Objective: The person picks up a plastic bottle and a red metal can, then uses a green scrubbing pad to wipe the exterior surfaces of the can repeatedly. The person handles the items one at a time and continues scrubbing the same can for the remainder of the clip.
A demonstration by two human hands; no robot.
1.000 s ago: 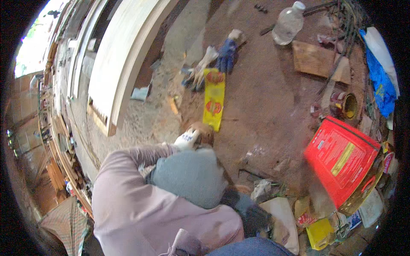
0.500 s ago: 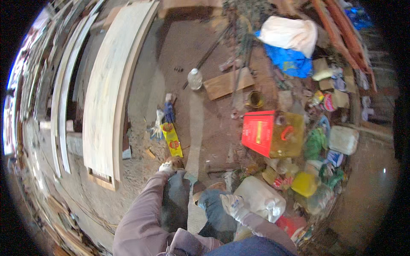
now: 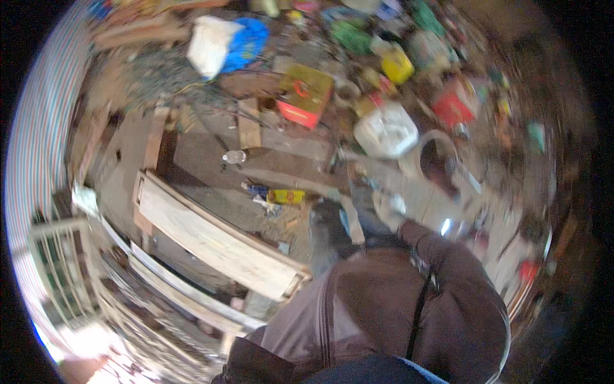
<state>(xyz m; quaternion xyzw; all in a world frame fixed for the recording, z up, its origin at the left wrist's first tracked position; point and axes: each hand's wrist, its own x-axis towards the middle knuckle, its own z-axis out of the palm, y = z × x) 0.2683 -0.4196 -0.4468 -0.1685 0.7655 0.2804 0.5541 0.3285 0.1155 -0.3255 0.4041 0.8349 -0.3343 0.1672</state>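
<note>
My right hand [image 3: 387, 210], in a pale work glove, is in front of my body beside my leg. Motion blur smears its fingers, and I cannot make out anything held. My left hand is out of sight; only its dark sleeve [image 3: 259, 360] shows at the lower edge. A translucent white jerrycan [image 3: 386, 132] lies beyond my right hand. Past my feet, a yellow packet [image 3: 286, 196] lies on the ground near a blue-and-white glove [image 3: 259, 191].
A long pale wooden board piece [image 3: 217, 235] stretches across the left, with thin strips [image 3: 173, 281] beside it. A clear bottle [image 3: 235, 156], a short plank [image 3: 249, 125], a red and yellow tin [image 3: 306, 96], a white-and-blue sack [image 3: 211, 48] and a yellow jug [image 3: 397, 65] lie farther off.
My view has swung round to the right, shifting the jerrycan and tin toward the top. My body appears more upright. My left hand, formerly low by my foot, has left the picture.
</note>
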